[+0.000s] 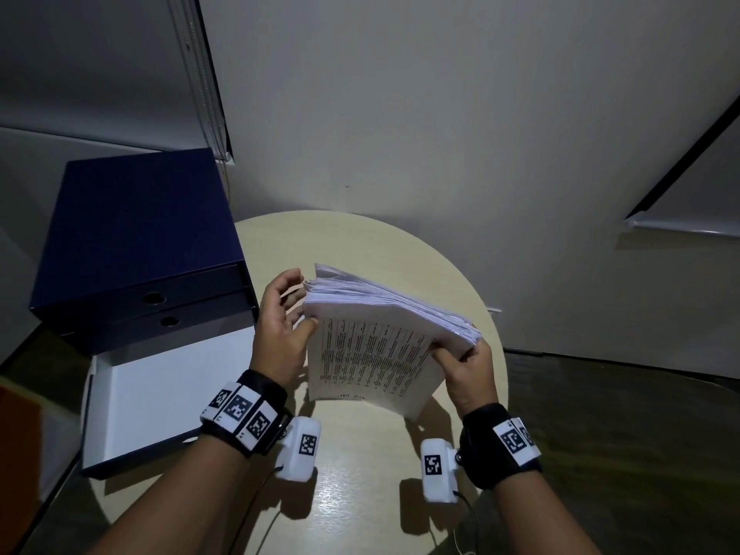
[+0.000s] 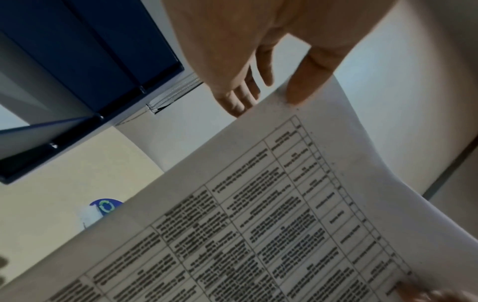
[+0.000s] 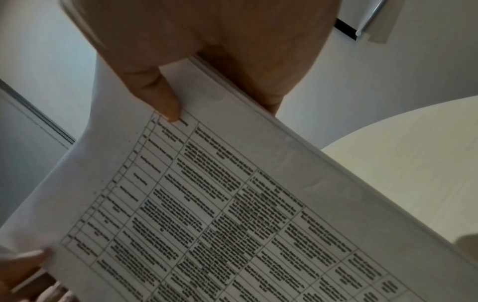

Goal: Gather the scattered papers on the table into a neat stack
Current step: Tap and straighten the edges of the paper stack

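A thick stack of white papers [image 1: 372, 354] stands on its lower edge on the round beige table [image 1: 360, 474], leaning away from me. Its front sheet carries a printed table of text [image 2: 258, 224] [image 3: 232, 204]. My left hand [image 1: 298, 310] [image 2: 264, 90] holds the stack's upper left corner, thumb on the front sheet and fingers behind. My right hand [image 1: 460, 354] [image 3: 222, 111] grips the right edge, thumb pressed on the front and fingers hidden behind. The top edges of the sheets are uneven and fanned.
A dark blue drawer box [image 1: 140, 234] [image 2: 90, 61] stands on the table's left side, its lowest drawer [image 1: 160, 394] pulled out with a white inside. A small blue item with a green arrow mark [image 2: 106, 206] lies on the table behind the papers. The wall is close behind.
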The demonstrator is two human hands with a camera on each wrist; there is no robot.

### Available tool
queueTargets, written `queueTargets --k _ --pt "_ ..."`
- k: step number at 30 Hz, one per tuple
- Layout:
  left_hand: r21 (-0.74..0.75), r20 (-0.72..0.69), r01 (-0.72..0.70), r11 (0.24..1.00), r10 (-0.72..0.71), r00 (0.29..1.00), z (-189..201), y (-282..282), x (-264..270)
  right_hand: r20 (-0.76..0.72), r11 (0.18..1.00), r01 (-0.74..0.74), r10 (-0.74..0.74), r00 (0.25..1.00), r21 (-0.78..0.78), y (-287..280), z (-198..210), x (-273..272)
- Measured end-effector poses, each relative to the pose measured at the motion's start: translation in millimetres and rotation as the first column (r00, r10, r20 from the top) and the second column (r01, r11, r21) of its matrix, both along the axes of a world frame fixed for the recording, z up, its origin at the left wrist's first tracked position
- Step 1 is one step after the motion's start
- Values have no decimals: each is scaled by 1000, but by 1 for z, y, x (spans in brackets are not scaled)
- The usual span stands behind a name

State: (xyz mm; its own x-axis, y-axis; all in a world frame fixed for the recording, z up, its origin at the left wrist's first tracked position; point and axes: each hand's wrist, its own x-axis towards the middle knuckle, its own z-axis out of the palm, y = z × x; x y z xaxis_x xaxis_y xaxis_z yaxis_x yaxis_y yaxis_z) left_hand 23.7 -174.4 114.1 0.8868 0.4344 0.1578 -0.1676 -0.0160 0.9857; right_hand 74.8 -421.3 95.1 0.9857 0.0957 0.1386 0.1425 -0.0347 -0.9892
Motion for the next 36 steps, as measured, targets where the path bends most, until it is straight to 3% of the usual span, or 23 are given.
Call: queueTargets --k 5,9,13,15,17,19,20,22,24,26,29,31,32,34,36 --pt "96 -133 159 983 -145 980 -13 12 3 -54 1000 8 -7 998 23 1 -1 2" --pt "-29 -198 302 953 -302 933 -16 17 15 -105 999 44 -45 993 -20 1 0 5" --pt "60 -166 169 984 -157 974 -11 1 19 -107 991 88 -98 989 -100 -3 13 6" --pt "183 -108 120 976 -101 989 -3 -8 23 -3 976 131 -134 991 -176 -9 32 6" --pt "400 -24 102 911 -101 995 7 -15 31 227 880 198 -107 968 -431 -14 57 7" --pt "618 22 96 780 -140 990 19 -25 38 392 679 244 70 917 -693 -13 79 8" --pt "682 32 99 725 -164 986 26 -32 42 400 584 236 167 901 -777 -12 87 9" --pt "734 36 126 667 -223 974 35 -46 46 307 531 110 299 903 -840 -11 87 16" --pt "747 9 175 641 -272 962 36 -55 47 239 581 9 321 917 -814 -16 77 19" --pt "724 -56 250 643 -305 951 33 -54 48 236 644 17 255 938 -765 -24 68 20" --pt "734 -297 404 546 -277 914 15 -25 45 261 770 40 167 951 -637 -41 64 14" --pt "701 -463 507 501 -221 858 -4 4 41 187 874 0 104 977 -485 -54 65 8" --pt "661 -511 541 521 -215 832 -12 17 38 130 916 -23 81 988 -400 -60 64 6" --pt "529 -528 545 651 -251 812 -24 32 34 37 956 -28 41 998 -292 -69 53 5" --pt "407 -441 425 809 -233 867 -29 34 32 -31 978 15 -22 999 -210 -72 35 3"
